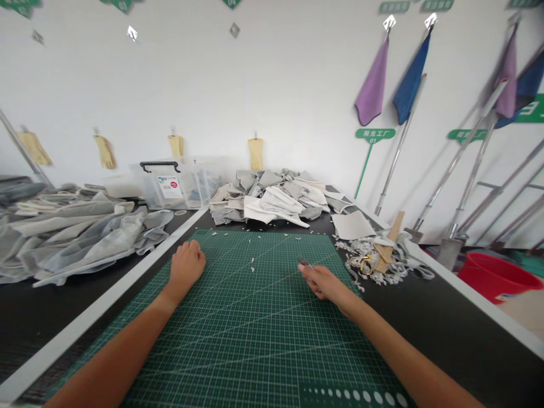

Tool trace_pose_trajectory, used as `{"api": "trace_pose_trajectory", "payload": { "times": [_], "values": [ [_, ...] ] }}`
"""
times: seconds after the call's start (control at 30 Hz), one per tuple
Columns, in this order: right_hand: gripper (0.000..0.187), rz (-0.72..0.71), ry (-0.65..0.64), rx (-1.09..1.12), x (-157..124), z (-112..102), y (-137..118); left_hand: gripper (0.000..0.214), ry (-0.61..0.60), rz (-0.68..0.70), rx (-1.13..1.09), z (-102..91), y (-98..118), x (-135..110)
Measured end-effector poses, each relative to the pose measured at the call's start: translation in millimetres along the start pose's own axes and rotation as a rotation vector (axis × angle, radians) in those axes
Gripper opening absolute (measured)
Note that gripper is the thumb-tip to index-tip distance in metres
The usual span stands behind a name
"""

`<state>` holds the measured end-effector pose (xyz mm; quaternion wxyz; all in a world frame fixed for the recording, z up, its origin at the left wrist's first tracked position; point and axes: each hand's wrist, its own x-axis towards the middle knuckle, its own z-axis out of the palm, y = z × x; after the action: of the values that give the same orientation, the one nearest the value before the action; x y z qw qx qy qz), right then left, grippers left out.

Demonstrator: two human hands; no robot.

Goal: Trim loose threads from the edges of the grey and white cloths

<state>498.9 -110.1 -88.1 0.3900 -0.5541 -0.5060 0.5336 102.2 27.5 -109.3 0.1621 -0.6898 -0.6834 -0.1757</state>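
Note:
My left hand (187, 262) is curled into a fist over the far left part of a green cutting mat (255, 334); nothing sticks out of it, though the palm side is hidden. Over the mat's right side, my right hand (319, 281) is closed around small snips (302, 261), whose metal tips point away to the left. Most of the tool is covered by the fingers. Between the hands, a few tiny white scraps (253, 265) lie on the mat, with more along its far edge.
Grey fabric pieces (76, 226) are heaped at left, more pale pieces (272, 198) at the back. A clear plastic box (191, 187) stands between them. Right of the mat lie a flat grey piece (352, 225) and a scrap pile (378, 266). A red bucket (497, 277) stands beyond the table edge.

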Motion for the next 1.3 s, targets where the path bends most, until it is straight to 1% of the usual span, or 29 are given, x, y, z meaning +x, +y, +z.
{"api": "trace_pose_trajectory", "payload": {
  "times": [0.23, 0.57, 0.7, 0.77, 0.83, 0.9, 1.0, 1.03, 1.1, 1.2, 1.27, 1.3],
  "values": [
    [0.055, -0.014, 0.017, 0.002, -6, 1, -3, 0.019, 0.01, -0.01, -0.033, -1.8, 2, 1],
    [0.056, 0.007, 0.027, 0.021, 6, 1, 7, 0.021, 0.022, -0.016, -0.047, -4.8, 2, 0],
    [0.055, 0.03, 0.054, 0.036, 9, -1, 7, 0.021, 0.006, -0.005, -0.06, -7.1, 2, -2],
    [0.053, 0.018, 0.082, 0.04, 14, -3, 5, 0.023, 0.013, 0.002, -0.062, -7.0, 1, -3],
    [0.05, 0.01, 0.12, 0.022, 23, -6, 3, 0.024, 0.024, 0.005, -0.061, -6.1, 1, -4],
    [0.047, 0.048, 0.147, -0.022, 37, -9, -1, 0.025, 0.024, 0.004, -0.064, -5.0, 0, -4],
    [0.042, 0.123, 0.152, -0.119, 63, -9, -8, 0.025, -0.004, 0.015, -0.071, -3.7, 1, -2],
    [0.04, 0.125, 0.149, -0.163, 73, -7, -12, 0.025, -0.016, 0.018, -0.073, -3.5, 1, -2],
    [0.036, 0.07, 0.137, -0.262, 93, -3, -20, 0.025, -0.042, 0.018, -0.077, -3.4, 2, 0],
    [0.032, -0.109, 0.144, -0.442, 124, 8, -34, 0.026, -0.069, 0.008, -0.085, -4.9, 5, 1],
    [0.03, -0.213, 0.192, -0.588, 146, 17, -44, 0.026, -0.077, 0.015, -0.09, -7.1, 8, 1],
    [0.03, -0.24, 0.222, -0.66, 158, 21, -49, 0.026, -0.08, 0.02, -0.093, -8.5, 9, 2]
  ]
}}
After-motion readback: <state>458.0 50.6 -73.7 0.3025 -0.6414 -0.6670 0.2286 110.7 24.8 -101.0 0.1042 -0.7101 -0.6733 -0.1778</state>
